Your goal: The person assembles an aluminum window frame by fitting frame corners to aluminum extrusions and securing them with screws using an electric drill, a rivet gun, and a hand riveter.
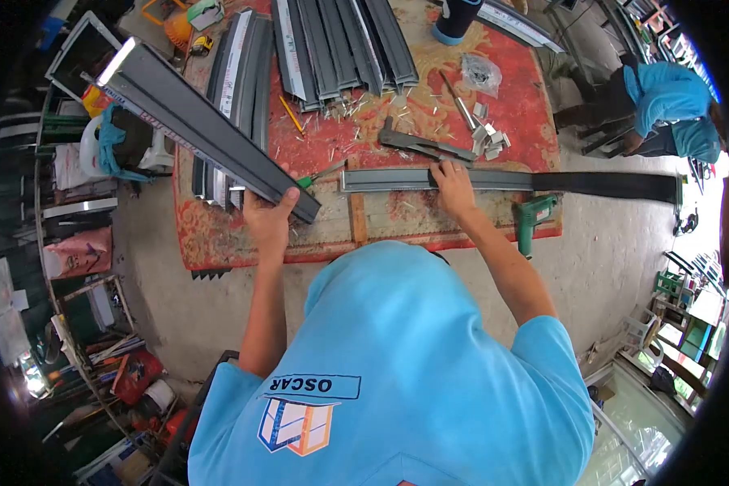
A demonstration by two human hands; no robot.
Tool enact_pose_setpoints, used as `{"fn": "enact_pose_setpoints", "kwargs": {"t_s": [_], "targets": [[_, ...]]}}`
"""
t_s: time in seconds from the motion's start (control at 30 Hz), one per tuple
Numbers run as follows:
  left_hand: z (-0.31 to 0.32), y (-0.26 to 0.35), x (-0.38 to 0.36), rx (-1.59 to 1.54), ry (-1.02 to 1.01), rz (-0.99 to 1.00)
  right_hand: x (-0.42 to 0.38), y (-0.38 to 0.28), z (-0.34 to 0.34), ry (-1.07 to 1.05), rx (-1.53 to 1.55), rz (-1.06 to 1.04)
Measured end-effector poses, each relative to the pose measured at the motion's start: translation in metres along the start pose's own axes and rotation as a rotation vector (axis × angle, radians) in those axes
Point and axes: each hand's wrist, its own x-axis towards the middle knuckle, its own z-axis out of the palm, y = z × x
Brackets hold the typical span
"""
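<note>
My left hand [267, 223] is closed around the near end of a long dark grey metal profile [202, 130], which slants up to the far left, raised over the table. My right hand [454, 190] grips a second grey profile [389, 180] lying across the table, fingers over its far edge and thumb side toward me. The right part of that profile [607, 185] is dark and sticks out past the table edge. A screwdriver with a green handle [306, 181] lies beside my left hand. Beyond my right hand rests a black long-handled tool [421, 143].
A green power drill [535, 212] lies at the table's right front. Stacked profiles [340, 49] cover the back of the red-covered table [526, 121]. Small metal pieces [488, 139], a plastic bag [481, 74] and a yellow pencil [292, 115] lie there. Another person [656, 105] sits at right.
</note>
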Motion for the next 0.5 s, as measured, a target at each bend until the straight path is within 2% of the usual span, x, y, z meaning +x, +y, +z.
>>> {"fn": "enact_pose_setpoints", "kwargs": {"t_s": [0.03, 0.17, 0.27, 0.33, 0.5], "targets": [[0.003, -0.004, 0.003, -0.071, 0.009, 0.023, -0.002, -0.002, 0.001, 0.067, 0.026, -0.005], [0.018, -0.028, 0.021, -0.197, 0.017, 0.154, -0.005, -0.007, -0.009, 0.076, 0.039, -0.008], [0.026, -0.041, 0.035, -0.176, 0.031, 0.153, -0.001, -0.007, -0.016, 0.001, -0.001, -0.015], [0.029, -0.048, 0.046, -0.114, 0.038, 0.204, 0.005, -0.003, -0.017, -0.135, -0.039, -0.003], [0.038, -0.058, 0.053, -0.073, 0.068, 0.222, 0.006, 0.000, -0.019, -0.177, -0.024, -0.001]]}}
